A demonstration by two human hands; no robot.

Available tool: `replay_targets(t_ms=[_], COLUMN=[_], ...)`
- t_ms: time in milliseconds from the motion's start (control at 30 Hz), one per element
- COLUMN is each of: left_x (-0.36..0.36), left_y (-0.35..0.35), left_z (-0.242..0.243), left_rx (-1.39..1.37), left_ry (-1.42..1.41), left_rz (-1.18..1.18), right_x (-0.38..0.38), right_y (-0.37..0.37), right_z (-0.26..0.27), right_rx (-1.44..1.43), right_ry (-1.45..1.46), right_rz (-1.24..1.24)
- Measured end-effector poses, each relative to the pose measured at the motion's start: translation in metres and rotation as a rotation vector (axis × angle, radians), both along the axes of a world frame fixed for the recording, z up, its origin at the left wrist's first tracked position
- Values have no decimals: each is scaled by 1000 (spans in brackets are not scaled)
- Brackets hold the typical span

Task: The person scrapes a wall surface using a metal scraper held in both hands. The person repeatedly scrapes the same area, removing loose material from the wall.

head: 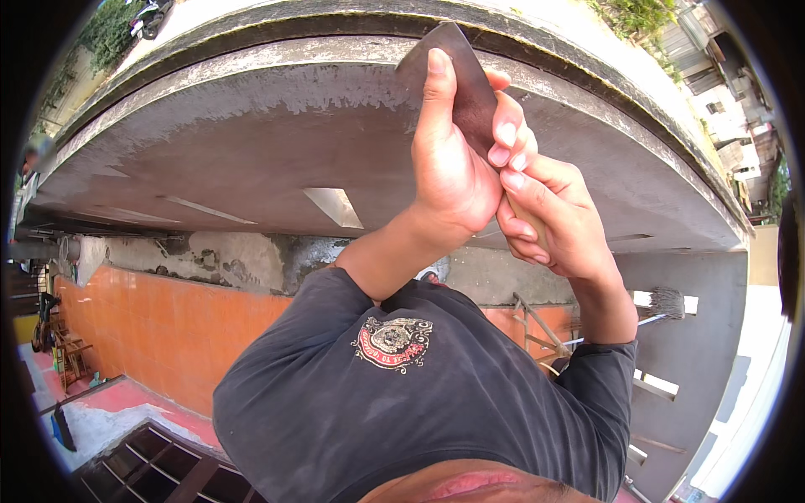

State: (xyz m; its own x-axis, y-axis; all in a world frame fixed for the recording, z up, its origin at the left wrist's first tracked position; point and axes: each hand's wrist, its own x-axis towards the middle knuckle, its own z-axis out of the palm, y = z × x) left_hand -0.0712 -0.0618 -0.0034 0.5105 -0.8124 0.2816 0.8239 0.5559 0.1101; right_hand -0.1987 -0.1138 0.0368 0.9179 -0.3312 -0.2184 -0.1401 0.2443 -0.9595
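A broad, dark metal blade (462, 82) with a slanted outer end rises in front of a grey plastered wall (251, 144). My left hand (456, 141) grips this hand tool around its blade, the thumb lying flat on the near face and the fingers curled round the right edge. Just below and to the right, my right hand (547, 214) is closed on the light wooden handle (528, 217). The fingertips of both hands meet near where the blade joins the handle. The blade's tip overlaps the wall's top edge; whether it touches cannot be told.
The wall has narrow openings (334, 206) and a rough top ledge (251, 53). Orange tiling (188, 327) lies below left. A wooden frame (541, 333) stands behind my right arm. Toward the right are a bristled brush head (666, 303) and another slotted wall (698, 352).
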Motion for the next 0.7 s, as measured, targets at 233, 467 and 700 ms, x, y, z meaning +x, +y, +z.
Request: replay_targets(t_ms=[233, 467, 700], left_x=[10, 23, 56], left_y=[9, 18, 37], left_z=[-5, -10, -8], left_rx=[-42, -26, -108], left_ry=[-17, 13, 43], left_rz=[7, -43, 49], right_x=[10, 23, 53], right_y=[16, 33, 38], right_z=[2, -6, -11], right_rx=[-8, -73, -97], right_ry=[32, 7, -4], right_rz=[-2, -74, -31])
